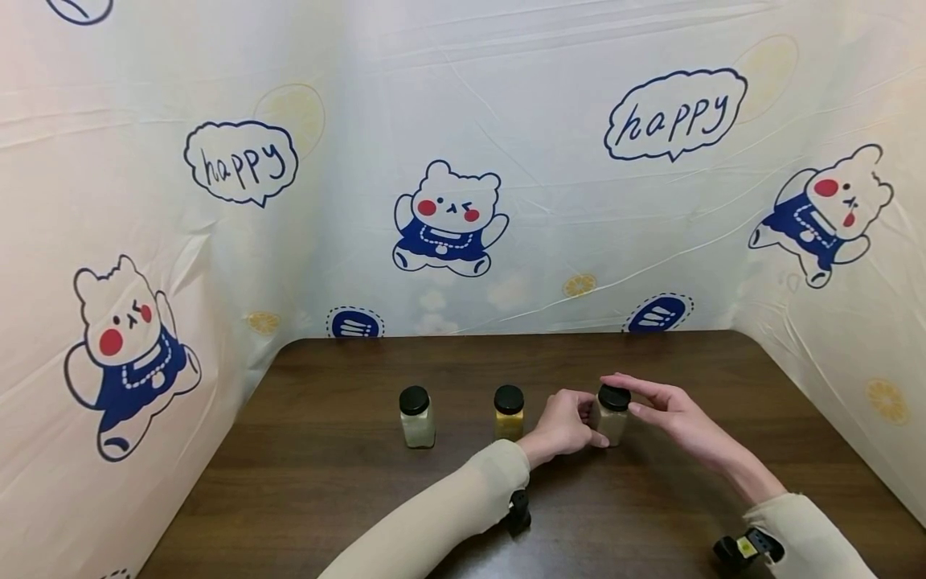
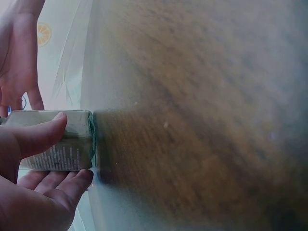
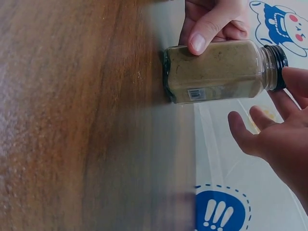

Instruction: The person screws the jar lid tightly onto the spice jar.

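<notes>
A square glass spice jar (image 1: 613, 426) of greyish-brown powder stands upright on the table, right of centre. My left hand (image 1: 564, 425) holds its body low down, thumb on the near side and fingers on the far side. At the jar's top, my right hand (image 1: 673, 412) pinches the black lid (image 3: 276, 67) between thumb and fingers. The right wrist view shows threads on the glass neck just below the lid, and a small barcode label on the jar's side. In the left wrist view the jar (image 2: 62, 156) carries fine print.
To the left stand two similar black-lidded jars, one with yellow contents (image 1: 510, 422), close to my left wrist, and one with pale greenish-white contents (image 1: 418, 430). They share a dark wood table (image 1: 325, 482). A printed curtain (image 1: 347, 161) surrounds its back and sides.
</notes>
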Demonstrator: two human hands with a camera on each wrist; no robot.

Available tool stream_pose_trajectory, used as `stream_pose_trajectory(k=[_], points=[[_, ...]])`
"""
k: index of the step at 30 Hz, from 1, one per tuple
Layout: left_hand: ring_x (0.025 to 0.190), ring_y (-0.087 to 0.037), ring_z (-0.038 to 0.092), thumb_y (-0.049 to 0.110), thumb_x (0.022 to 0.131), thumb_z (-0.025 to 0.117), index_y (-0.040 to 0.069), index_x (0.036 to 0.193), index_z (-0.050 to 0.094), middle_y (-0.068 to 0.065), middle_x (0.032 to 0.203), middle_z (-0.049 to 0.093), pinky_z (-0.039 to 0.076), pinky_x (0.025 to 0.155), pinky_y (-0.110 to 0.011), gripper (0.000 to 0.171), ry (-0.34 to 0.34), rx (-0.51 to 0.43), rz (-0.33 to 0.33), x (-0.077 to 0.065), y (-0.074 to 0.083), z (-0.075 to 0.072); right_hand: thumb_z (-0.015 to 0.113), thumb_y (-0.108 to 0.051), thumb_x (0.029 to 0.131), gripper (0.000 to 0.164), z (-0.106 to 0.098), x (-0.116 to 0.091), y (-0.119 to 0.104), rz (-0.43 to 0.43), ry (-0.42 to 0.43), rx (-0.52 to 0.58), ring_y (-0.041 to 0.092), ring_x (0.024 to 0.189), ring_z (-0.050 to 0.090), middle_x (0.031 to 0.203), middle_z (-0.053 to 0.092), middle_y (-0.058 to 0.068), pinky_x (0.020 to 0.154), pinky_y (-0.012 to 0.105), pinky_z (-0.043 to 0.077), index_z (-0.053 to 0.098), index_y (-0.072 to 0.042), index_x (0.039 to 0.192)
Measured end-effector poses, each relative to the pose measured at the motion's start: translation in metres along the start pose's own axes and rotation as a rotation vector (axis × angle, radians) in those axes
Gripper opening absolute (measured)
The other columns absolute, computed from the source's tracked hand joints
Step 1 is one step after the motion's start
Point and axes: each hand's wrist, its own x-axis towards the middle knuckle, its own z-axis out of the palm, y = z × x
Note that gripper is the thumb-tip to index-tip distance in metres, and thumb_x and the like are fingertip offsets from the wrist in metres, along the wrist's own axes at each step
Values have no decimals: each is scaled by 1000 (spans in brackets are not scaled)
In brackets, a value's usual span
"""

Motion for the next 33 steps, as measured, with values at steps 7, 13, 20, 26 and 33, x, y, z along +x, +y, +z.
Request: stream_pose_trajectory(k=[7, 13, 20, 26, 33], points=[[83, -2, 64, 1, 75, 95, 15, 110, 79, 12, 90, 71, 53, 81, -24, 41, 0, -13, 4, 0, 0, 0, 57, -8, 109, 43, 2, -1, 0, -30, 27, -37, -4, 143, 38, 160, 47, 10, 106, 16, 40, 54, 0, 151], [83, -1, 64, 2, 75, 95, 15, 107, 79, 12, 89, 71, 54, 81, -24, 39, 6, -8, 7, 0, 0, 0, 63, -3, 105, 44, 7, -1, 0, -79, 95, -106, 11, 122, 64, 146, 57, 26, 91, 23, 54, 55, 5, 148], [79, -3, 62, 2, 76, 95, 16, 97, 77, 12, 85, 68, 52, 76, -25, 32, 9, 8, 4, -1, 0, 1, 71, 0, 100, 44, 14, -1, -3, -163, 188, -284, 11, 115, 66, 140, 63, 19, 87, 26, 56, 62, 1, 142], [78, -3, 61, 3, 76, 95, 16, 93, 75, 12, 83, 67, 52, 75, -24, 29, 11, 15, 7, -1, 0, 1, 80, -3, 94, 44, 19, -1, -7, -212, 276, -453, 5, 119, 60, 132, 68, 10, 90, 29, 54, 69, -6, 136], [81, -2, 63, 3, 75, 96, 15, 100, 78, 11, 87, 70, 53, 78, -25, 32, 14, 13, 2, -1, 0, 1, 87, -13, 90, 43, 23, 2, -8, -144, 343, -511, 13, 109, 61, 117, 70, 2, 87, 33, 53, 74, -9, 131]])
